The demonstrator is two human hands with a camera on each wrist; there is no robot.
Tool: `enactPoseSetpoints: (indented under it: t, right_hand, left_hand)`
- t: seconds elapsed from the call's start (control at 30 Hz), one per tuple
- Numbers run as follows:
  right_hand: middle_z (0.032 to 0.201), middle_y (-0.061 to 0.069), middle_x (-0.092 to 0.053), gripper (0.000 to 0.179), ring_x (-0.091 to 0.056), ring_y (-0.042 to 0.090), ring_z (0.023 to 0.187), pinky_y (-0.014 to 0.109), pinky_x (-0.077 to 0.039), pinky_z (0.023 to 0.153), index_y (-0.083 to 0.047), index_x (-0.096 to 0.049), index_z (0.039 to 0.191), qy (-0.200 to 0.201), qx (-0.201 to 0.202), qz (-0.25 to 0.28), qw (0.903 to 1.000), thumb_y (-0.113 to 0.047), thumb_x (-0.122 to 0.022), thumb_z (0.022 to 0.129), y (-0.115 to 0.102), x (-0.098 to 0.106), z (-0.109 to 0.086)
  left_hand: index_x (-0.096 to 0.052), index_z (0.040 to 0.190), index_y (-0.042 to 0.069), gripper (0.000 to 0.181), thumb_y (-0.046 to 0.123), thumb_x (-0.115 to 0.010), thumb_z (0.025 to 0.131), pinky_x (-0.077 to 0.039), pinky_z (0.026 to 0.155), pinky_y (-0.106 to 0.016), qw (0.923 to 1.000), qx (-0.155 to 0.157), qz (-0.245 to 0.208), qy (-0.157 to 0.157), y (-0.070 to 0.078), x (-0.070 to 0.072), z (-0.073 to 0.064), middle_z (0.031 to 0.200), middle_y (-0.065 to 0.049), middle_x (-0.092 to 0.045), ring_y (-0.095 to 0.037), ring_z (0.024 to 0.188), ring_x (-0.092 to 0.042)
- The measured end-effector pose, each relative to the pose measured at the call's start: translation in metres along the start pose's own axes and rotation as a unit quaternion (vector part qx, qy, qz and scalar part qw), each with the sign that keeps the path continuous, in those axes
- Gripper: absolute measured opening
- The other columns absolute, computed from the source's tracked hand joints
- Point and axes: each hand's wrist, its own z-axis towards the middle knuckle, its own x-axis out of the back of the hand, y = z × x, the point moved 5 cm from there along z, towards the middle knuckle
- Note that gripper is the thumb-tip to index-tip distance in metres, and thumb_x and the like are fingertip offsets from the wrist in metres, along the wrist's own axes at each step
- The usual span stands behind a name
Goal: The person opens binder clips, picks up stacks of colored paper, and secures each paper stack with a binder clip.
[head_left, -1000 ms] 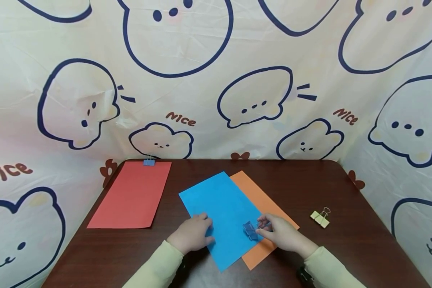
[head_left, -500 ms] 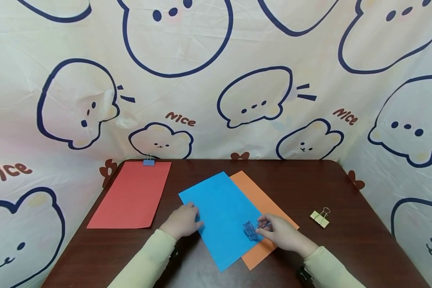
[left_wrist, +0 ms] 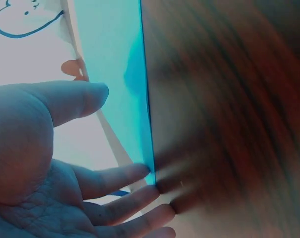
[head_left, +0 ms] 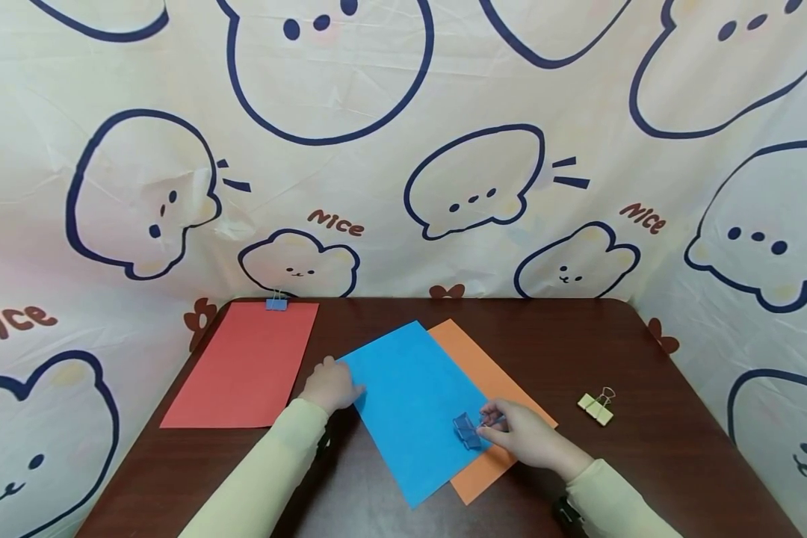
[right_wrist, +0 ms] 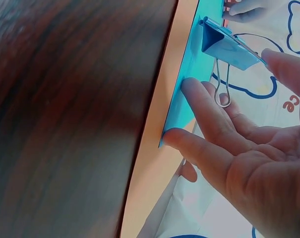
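Note:
A sheet of blue paper (head_left: 403, 418) lies askew over a sheet of orange paper (head_left: 494, 373), whose right strip and lower corner show. My left hand (head_left: 331, 384) is at the blue sheet's far left corner. Its fingertips touch the sheet's edge in the left wrist view, with thumb and fingers (left_wrist: 122, 201) spread apart. Above the near right part of the blue sheet, my right hand (head_left: 521, 433) holds a blue binder clip (head_left: 467, 432). In the right wrist view the thumb (right_wrist: 283, 67) is against the clip, and two fingertips rest on the papers.
A sheet of red paper (head_left: 242, 366) with a blue binder clip (head_left: 276, 304) at its far edge lies at the left of the brown table (head_left: 376, 515). To the right sits a yellow binder clip (head_left: 595, 408). A patterned curtain (head_left: 390, 179) stands behind the table.
My left hand has slid up and left along the blue sheet's left edge to its far corner. My right hand, the clip it holds and the papers stay about where they were.

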Motion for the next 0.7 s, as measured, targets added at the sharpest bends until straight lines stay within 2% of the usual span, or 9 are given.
enactPoseSetpoints:
  t: [0.23, 0.4, 0.7]
  right_hand:
    - [0.106, 0.004, -0.067, 0.040, -0.064, 0.017, 0.095, 0.027, -0.053, 0.072, 0.002, -0.061, 0.126, -0.002, -0.001, -0.001, 1.0000, -0.027, -0.069, 0.100, -0.001, 0.000, 0.000]
    - [0.105, 0.003, -0.067, 0.039, -0.063, 0.017, 0.093, 0.027, -0.053, 0.072, 0.002, -0.061, 0.125, 0.000, -0.004, -0.002, 1.0000, -0.026, -0.069, 0.100, -0.001, 0.001, 0.000]
    - [0.104, 0.003, -0.067, 0.039, -0.063, 0.016, 0.093, 0.027, -0.052, 0.071, 0.002, -0.062, 0.125, 0.000, -0.006, -0.001, 1.0000, -0.026, -0.069, 0.100, 0.000, 0.000, 0.000]
  left_hand:
    - [-0.060, 0.119, -0.016, 0.060, 0.037, -0.073, 0.096, -0.056, 0.081, -0.052, 0.9996, 0.027, 0.005, 0.009, -0.001, 0.000, 0.009, 0.112, -0.029, -0.053, -0.036, 0.099, -0.052]
    - [-0.060, 0.117, -0.017, 0.061, 0.039, -0.073, 0.095, -0.056, 0.077, -0.051, 0.9993, 0.032, 0.013, 0.017, 0.000, 0.000, 0.013, 0.109, -0.029, -0.052, -0.035, 0.095, -0.051]
    - [-0.059, 0.118, -0.016, 0.063, 0.039, -0.076, 0.093, -0.057, 0.077, -0.050, 0.9981, 0.036, 0.040, 0.032, -0.002, -0.006, 0.019, 0.106, -0.026, -0.054, -0.034, 0.093, -0.053]
